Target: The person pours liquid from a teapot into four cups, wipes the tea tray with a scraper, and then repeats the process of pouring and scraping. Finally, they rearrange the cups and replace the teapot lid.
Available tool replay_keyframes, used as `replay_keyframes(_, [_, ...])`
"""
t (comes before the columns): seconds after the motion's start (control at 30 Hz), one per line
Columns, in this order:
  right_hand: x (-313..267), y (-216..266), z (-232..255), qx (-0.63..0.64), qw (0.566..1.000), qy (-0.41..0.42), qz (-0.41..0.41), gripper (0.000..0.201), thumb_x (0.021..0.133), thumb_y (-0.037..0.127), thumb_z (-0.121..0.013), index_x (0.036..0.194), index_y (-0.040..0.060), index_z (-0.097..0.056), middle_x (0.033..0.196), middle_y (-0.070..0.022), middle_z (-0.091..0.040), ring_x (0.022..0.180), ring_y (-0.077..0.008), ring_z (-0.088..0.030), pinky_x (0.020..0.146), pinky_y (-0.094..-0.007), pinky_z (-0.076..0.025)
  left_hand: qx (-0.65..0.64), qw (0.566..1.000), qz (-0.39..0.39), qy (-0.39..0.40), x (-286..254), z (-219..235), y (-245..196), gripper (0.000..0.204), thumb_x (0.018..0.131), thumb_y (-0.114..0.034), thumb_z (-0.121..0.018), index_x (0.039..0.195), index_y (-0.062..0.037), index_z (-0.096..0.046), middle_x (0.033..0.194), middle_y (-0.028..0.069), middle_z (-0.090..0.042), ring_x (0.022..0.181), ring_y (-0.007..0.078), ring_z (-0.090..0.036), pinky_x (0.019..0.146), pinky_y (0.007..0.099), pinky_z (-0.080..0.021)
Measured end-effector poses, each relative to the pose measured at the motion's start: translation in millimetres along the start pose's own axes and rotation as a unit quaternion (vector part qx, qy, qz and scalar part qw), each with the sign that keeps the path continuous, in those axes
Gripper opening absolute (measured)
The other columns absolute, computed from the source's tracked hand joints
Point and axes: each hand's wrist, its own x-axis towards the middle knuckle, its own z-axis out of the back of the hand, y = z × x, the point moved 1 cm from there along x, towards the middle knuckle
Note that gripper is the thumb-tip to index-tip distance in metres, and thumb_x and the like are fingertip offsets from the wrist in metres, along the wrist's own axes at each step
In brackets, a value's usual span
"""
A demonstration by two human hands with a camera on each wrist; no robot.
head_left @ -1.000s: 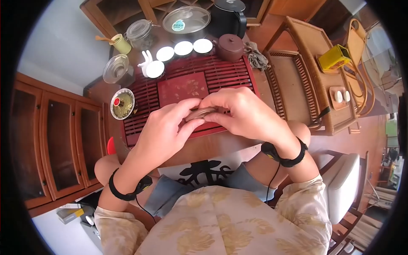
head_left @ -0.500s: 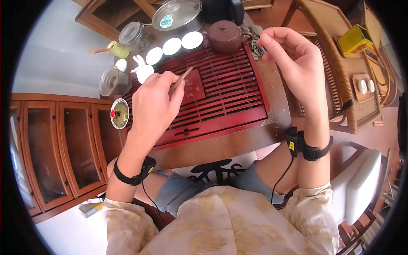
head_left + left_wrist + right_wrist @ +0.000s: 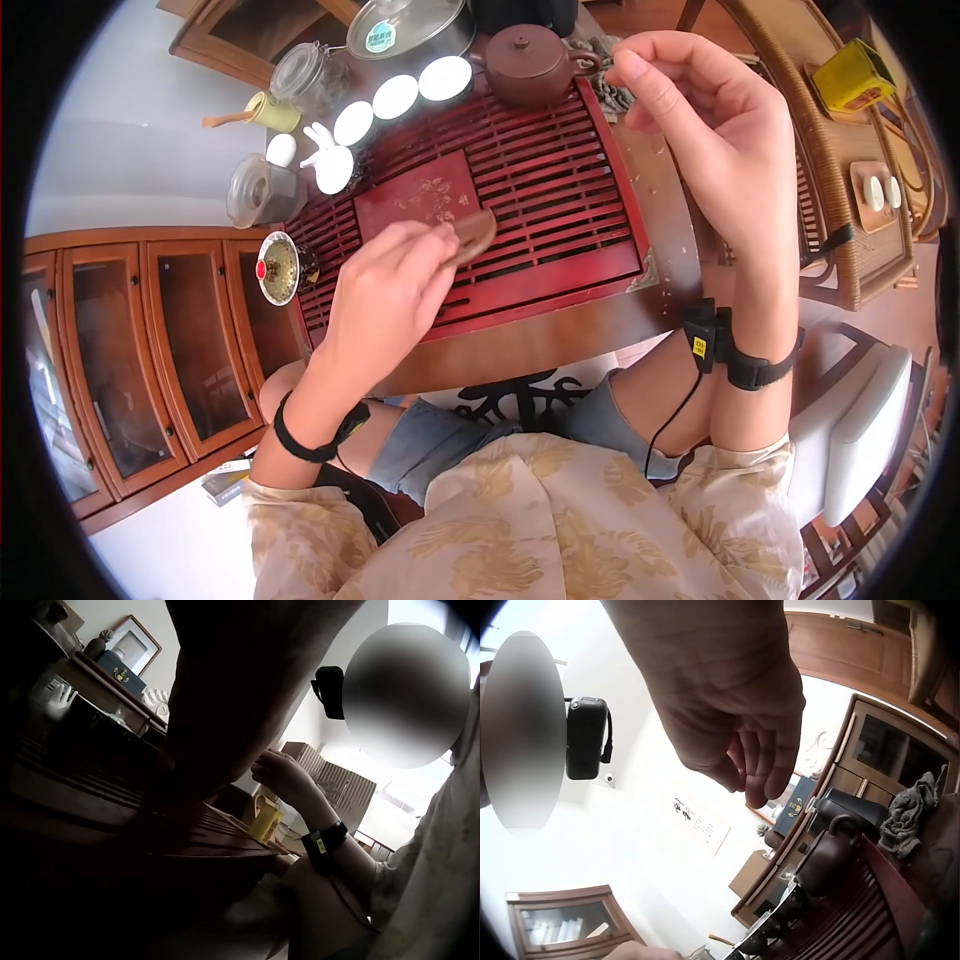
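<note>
My left hand (image 3: 392,285) grips a thin, rounded brown disc (image 3: 478,238) at its edge, tilted over the front part of the red slatted tea tray (image 3: 590,262). In the left wrist view the hand is a dark shape and the disc is hidden. My right hand (image 3: 715,130) is raised at the tray's right, fingers loosely bent and holding nothing. From the head, its fingertips overlap the handle of a brown teapot (image 3: 525,70); the right wrist view has the teapot (image 3: 829,859) well below that hand.
White-topped cups (image 3: 395,97) line the tray's back edge beside a white rabbit-eared piece (image 3: 330,165). A glass bowl with a red knob (image 3: 282,268) is at the left. Jars (image 3: 310,75) and a crumpled cloth (image 3: 605,92) lie beyond. A wicker shelf (image 3: 860,240) stands right.
Both hands held the disc together at first. My right hand let go and moved up and right; my left kept the disc and turned it from edge-on to face-showing.
</note>
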Motion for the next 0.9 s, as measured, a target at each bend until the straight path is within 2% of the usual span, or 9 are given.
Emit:
replay_keyframes(0.03, [0,0,0,-0.003,1.0,0.0,-0.001,0.026,0.105,0.017,-0.081,0.123,-0.0026,-0.078,0.106,-0.0037,-0.08,0.088,-0.0071,-0.067,0.082,-0.0217,-0.054,-0.01,0.999,-0.015,0.031,-2,6,-3,0.026,0.088,-0.001,-0.083,0.112,-0.0006,-0.074,0.106,0.0161,-0.077,0.093,0.036,-0.076,0.082,0.0449,-0.063])
replay_keyframes(0.13, [0,1,-1,-0.011,1.0,-0.002,-0.002,0.026,0.105,0.017,-0.08,0.123,-0.0025,-0.078,0.106,-0.0039,-0.08,0.088,-0.007,-0.067,0.082,-0.0218,-0.054,-0.039,0.999,0.0,0.002,-8,11,5,0.023,0.089,-0.001,-0.083,0.11,0.0003,-0.075,0.106,0.0165,-0.078,0.094,0.0358,-0.077,0.082,0.0434,-0.064])
replay_keyframes(0.2, [1,1,-2,-0.015,1.0,-0.001,-0.003,0.026,0.106,0.017,-0.08,0.123,-0.0024,-0.078,0.106,-0.0038,-0.08,0.087,-0.0069,-0.067,0.082,-0.0217,-0.054,0.002,0.999,-0.002,-0.049,3,16,13,0.02,0.091,-0.001,-0.082,0.11,0.0003,-0.075,0.105,0.0168,-0.078,0.093,0.0374,-0.077,0.082,0.043,-0.064])
replay_keyframes(0.27, [1,0,-2,-0.022,1.0,0.001,-0.005,0.026,0.106,0.017,-0.079,0.123,-0.0021,-0.078,0.106,-0.0035,-0.08,0.087,-0.0068,-0.067,0.082,-0.0216,-0.054,0.014,0.997,0.057,-0.048,12,14,22,0.018,0.093,-0.001,-0.081,0.11,0.0001,-0.075,0.104,0.0173,-0.078,0.094,0.0388,-0.076,0.081,0.0443,-0.063])
replay_keyframes(0.4, [2,-1,-2,-0.048,0.999,0.007,-0.009,0.026,0.107,0.018,-0.079,0.123,-0.0011,-0.079,0.106,-0.0026,-0.08,0.088,-0.0065,-0.068,0.082,-0.0214,-0.054,0.023,0.997,0.042,-0.055,20,-2,35,0.018,0.093,-0.002,-0.08,0.11,-0.0006,-0.074,0.105,0.0172,-0.077,0.094,0.0396,-0.076,0.082,0.0459,-0.063])
replay_keyframes(0.6, [3,-3,-2,-0.047,0.999,0.019,-0.003,0.026,0.107,0.019,-0.078,0.123,-0.0005,-0.079,0.107,-0.0021,-0.08,0.088,-0.0061,-0.067,0.083,-0.0216,-0.055,0.006,1.0,-0.017,-0.019,-2,-6,6,0.023,0.089,-0.002,-0.081,0.11,-0.0002,-0.072,0.111,0.0152,-0.077,0.101,0.0361,-0.076,0.086,0.045,-0.063])
replay_keyframes(0.67, [3,-4,-3,-0.04,0.999,0.02,0.001,0.026,0.107,0.019,-0.078,0.123,-0.0007,-0.079,0.107,-0.0021,-0.08,0.088,-0.0061,-0.067,0.083,-0.0218,-0.055,-0.008,0.999,-0.049,0.02,-13,-1,-9,0.023,0.088,-0.001,-0.081,0.109,-0.0001,-0.073,0.115,0.0145,-0.077,0.104,0.0343,-0.076,0.088,0.0441,-0.064])
replay_keyframes(0.8, [3,-5,-2,-0.043,0.999,0.022,0.006,0.026,0.107,0.02,-0.078,0.123,-0.0006,-0.079,0.105,-0.0015,-0.08,0.088,-0.0058,-0.067,0.082,-0.0216,-0.054,-0.063,0.993,-0.077,0.064,-29,9,-19,0.022,0.087,-0.001,-0.082,0.108,-0.0005,-0.074,0.112,0.0136,-0.079,0.106,0.0334,-0.076,0.09,0.0431,-0.065])
replay_keyframes(0.9, [4,-4,-1,-0.067,0.998,0.021,0.011,0.026,0.107,0.022,-0.078,0.122,0.0,-0.079,0.104,-0.0006,-0.08,0.086,-0.0053,-0.067,0.08,-0.0209,-0.053,-0.023,0.999,-0.042,0.003,-21,13,-13,0.024,0.087,-0.001,-0.083,0.109,-0.0003,-0.075,0.112,0.0137,-0.08,0.106,0.0342,-0.077,0.09,0.0433,-0.065])
